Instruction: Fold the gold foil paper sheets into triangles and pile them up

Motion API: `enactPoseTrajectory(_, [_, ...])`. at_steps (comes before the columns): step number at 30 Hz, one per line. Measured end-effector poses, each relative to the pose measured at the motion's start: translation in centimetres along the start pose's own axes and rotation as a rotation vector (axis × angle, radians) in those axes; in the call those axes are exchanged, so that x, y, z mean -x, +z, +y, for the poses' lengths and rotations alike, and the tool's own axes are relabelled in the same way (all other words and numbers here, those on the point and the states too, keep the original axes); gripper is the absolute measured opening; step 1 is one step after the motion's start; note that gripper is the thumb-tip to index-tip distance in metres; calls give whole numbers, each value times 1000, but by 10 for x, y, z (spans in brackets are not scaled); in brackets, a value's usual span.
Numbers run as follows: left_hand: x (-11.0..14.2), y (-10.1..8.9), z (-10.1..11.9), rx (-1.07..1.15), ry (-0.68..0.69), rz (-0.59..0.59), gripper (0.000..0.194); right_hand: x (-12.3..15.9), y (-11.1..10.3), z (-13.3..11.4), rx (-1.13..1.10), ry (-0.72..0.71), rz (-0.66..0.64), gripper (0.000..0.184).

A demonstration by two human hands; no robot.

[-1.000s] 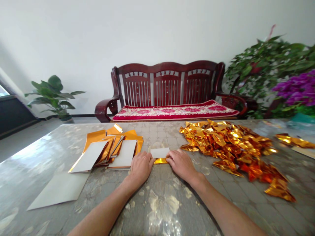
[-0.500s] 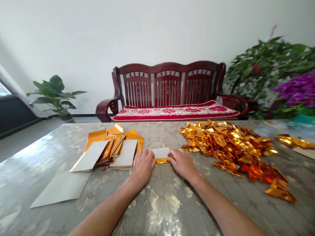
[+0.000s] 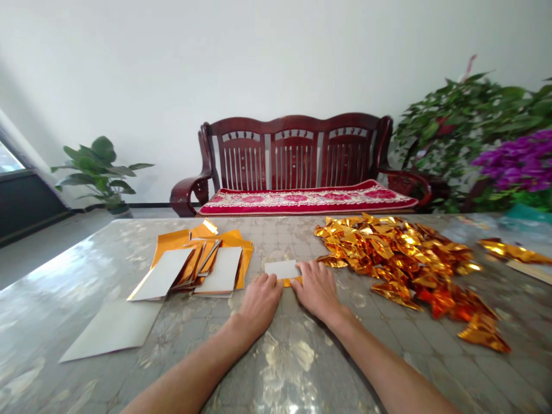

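A small sheet of gold foil paper [image 3: 281,268] lies on the table, its white back up, with a gold strip folded over along the near edge. My left hand [image 3: 261,299] presses on the near left part of that fold, fingers curled together. At the right end, my right hand [image 3: 316,287] has its thumb on the gold strip and its fingers over the sheet's right edge. Both hands are closed on the paper. To the left sits a loose stack of gold and white sheets [image 3: 218,270]. Folded gold foil pieces [image 3: 388,247] form a heap on the right.
A single pale sheet [image 3: 112,333] lies flat at the table's left. The patterned table [image 3: 284,368] has clear plastic [image 3: 474,223] and more gold foil [image 3: 513,251] at far right. Beyond stand a wooden bench [image 3: 295,149], a potted plant [image 3: 97,172] and purple flowers [image 3: 517,161].
My left hand has slid right along the folded strip, closer to my right hand. My right thumb has come down onto the strip. The view has shifted slightly.
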State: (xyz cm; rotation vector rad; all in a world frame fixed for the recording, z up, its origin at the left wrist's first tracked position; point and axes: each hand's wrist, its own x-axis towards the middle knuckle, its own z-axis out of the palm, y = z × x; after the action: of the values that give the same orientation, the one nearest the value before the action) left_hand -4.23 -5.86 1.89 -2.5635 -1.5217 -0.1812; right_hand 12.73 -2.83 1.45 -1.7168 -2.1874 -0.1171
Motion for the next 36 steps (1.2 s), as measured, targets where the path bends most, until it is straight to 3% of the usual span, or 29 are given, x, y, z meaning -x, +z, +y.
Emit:
enactPoseTrajectory(4, [1,-2,3,-11,-1,-31,17,2,2,-8,2,-6,6,43])
enactPoseTrajectory(11, [6,-7,11,-41,-43,-88,22,-4,5,3,-7,30,-32,35])
enactPoseTrajectory(17, [12,-5,10,-101,-20,-67,22,-5,7,14,-20,11,-45,29])
enactPoseTrajectory(22, [12,-11,13,-164,6,-97,20,-4,3,20,-85,-190,-11,16])
enactPoseTrajectory(27, [7,-15,11,-112,-34,-111,21,0,-5,22,-98,-371,34,20])
enactPoseTrajectory(32, [-3,-13,0,29,-125,-32,28,10,-7,7,-72,-518,11,21])
enactPoseTrajectory(36, [-10,-5,-6,120,-149,-21,34,15,-3,-6,-238,-691,-22,24])
